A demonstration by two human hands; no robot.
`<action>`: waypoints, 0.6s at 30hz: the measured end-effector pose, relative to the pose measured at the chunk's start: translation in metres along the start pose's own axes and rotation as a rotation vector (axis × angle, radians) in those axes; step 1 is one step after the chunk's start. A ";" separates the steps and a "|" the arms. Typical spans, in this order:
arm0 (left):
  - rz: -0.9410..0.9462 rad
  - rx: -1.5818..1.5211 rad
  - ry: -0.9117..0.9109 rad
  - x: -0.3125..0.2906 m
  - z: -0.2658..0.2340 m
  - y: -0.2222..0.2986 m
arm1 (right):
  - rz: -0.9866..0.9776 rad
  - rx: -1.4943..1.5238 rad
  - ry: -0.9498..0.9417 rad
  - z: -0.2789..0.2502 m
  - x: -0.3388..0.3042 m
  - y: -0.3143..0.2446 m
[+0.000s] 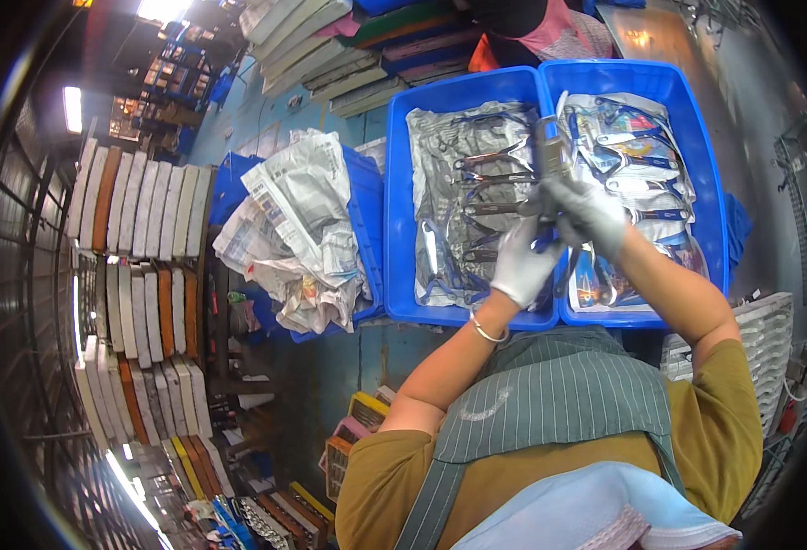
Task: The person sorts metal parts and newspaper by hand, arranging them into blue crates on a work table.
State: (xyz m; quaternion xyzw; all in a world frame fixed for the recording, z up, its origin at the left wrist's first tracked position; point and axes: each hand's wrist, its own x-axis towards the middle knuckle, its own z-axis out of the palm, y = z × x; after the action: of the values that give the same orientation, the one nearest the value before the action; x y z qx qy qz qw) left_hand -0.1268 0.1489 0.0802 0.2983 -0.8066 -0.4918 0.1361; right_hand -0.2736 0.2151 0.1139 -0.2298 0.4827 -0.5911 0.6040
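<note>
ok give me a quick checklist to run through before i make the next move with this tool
1. Hand covering: ok, left hand and right hand are both gloved in white.
2. Grip on the dark tool: cannot tell, blurred.
3. Middle blue bin lined: ok, newspaper lies under its wrenches.
4. Those all lying one way: not ok, a wrench on the left side lies lengthwise, several others crosswise.
5. Right blue bin lined: ok, colourful printed paper shows under its tools.

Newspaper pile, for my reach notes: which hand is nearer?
Left. The left hand is right of the newspaper pile; the right hand is farther right.
</note>
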 end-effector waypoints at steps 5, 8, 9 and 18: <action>-0.296 -0.539 0.241 -0.027 -0.051 -0.056 | 0.119 -0.061 0.096 0.041 0.071 0.020; -0.334 -0.600 0.383 -0.048 -0.074 -0.078 | 0.221 0.301 0.240 0.004 0.155 0.052; -0.380 -0.666 0.343 -0.057 -0.083 -0.077 | 0.247 0.436 0.267 -0.015 0.181 0.060; -0.527 -0.538 0.473 -0.092 -0.110 -0.111 | 0.094 0.916 0.711 -0.056 0.313 0.074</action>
State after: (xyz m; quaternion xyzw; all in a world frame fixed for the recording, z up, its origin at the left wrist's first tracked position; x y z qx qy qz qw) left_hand 0.0409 0.0896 0.0428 0.5522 -0.4928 -0.6203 0.2598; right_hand -0.3367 -0.0470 -0.0700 0.2893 0.3606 -0.7530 0.4683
